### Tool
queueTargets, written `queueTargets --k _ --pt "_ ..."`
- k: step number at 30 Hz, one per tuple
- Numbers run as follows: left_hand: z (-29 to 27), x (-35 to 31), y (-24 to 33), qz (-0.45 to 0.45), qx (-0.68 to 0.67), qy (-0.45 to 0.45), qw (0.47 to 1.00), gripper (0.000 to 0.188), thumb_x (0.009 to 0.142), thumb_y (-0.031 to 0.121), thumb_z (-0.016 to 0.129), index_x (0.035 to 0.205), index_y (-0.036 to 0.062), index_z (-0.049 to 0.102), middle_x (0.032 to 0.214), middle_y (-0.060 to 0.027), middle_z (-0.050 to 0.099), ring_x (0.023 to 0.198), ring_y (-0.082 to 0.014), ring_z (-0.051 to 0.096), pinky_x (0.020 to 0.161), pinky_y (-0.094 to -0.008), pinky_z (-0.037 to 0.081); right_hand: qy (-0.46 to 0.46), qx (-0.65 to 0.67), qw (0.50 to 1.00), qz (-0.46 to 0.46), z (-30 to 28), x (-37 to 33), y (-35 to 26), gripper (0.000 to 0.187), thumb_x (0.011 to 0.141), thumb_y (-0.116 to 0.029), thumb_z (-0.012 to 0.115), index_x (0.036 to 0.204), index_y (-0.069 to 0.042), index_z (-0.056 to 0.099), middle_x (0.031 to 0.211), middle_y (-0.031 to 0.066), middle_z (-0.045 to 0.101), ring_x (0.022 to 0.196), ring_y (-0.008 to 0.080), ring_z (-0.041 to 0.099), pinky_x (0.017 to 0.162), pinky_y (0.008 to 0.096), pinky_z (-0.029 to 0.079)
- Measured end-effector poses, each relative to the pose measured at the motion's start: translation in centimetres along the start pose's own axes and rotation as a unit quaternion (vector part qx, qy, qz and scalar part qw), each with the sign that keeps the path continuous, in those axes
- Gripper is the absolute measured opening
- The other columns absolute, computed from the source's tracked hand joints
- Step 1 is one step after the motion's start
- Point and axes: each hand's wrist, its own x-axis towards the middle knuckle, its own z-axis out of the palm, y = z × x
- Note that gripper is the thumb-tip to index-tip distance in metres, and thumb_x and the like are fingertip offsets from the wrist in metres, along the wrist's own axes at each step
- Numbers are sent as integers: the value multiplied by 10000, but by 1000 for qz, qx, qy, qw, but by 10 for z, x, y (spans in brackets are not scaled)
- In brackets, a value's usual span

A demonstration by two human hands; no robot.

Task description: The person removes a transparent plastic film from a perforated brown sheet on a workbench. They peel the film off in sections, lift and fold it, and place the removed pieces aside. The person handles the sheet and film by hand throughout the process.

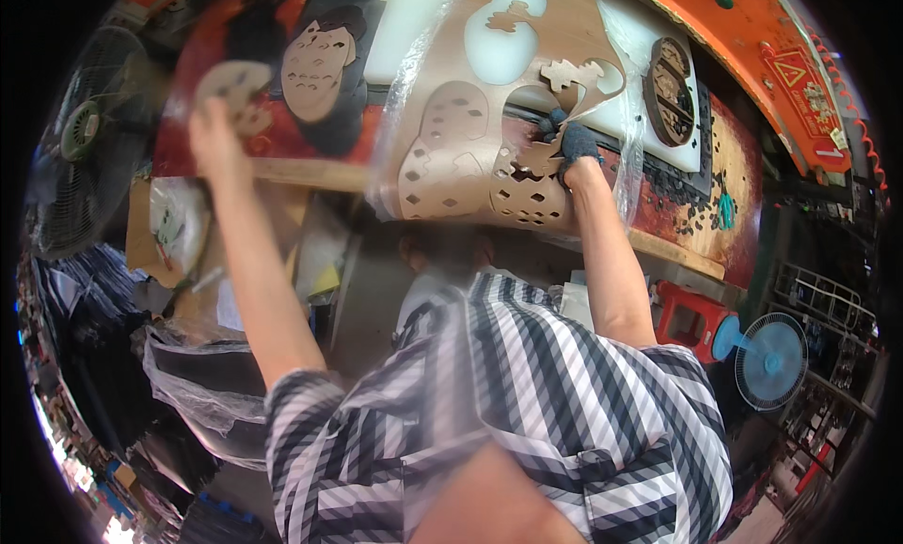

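Observation:
My left hand (213, 130), bare and smeared by motion, holds a brown sole-shaped cut piece (235, 81) with small holes over the left of the red table. A stack of like pieces (315, 78) lies to its right on dark material. My right hand (578, 147), in a dark glove, has its fingers curled at the cut edge of a brown sheet (442, 83). Rounded openings and diamond-shaped holes run through this sheet, which hangs over the table's front edge. Right of it, an oval cutting die (671, 93) with a dark rim rests on a white board (621, 60).
An orange machine (752, 46) spans the far right. Small dark scraps (673, 196) and teal-handled scissors (725, 211) lie at the table's right. A blue fan (771, 361) and red stool (687, 314) stand below right; a dark fan (80, 135) stands left. Plastic-wrapped black material (212, 379) is lower left.

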Motion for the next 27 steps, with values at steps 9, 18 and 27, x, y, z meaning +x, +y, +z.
queueTargets --k 9,18,27 --pt "84 -60 -6 294 363 75 881 591 838 271 687 1333 30 472 1317 -200 502 1185 -356 492 979 -417 413 -166 -381 890 -189 -14 -17 -14 264 861 -367 583 923 -110 567 892 56 591 841 249 563 740 344 452" --pt "210 -282 31 205 368 -494 760 380 764 445 683 886 86 709 890 -88 669 901 -308 614 771 -467 449 -100 8 995 -2 -16 -17 -10 246 899 -308 647 858 -74 584 696 55 584 603 196 583 510 349 495" --pt "106 -260 93 364 98 -365 851 213 561 128 767 694 180 610 717 64 584 707 -132 555 834 -334 404 37 -12 998 -45 -16 13 -34 339 936 -475 500 834 -154 535 608 41 509 457 233 447 445 401 432"
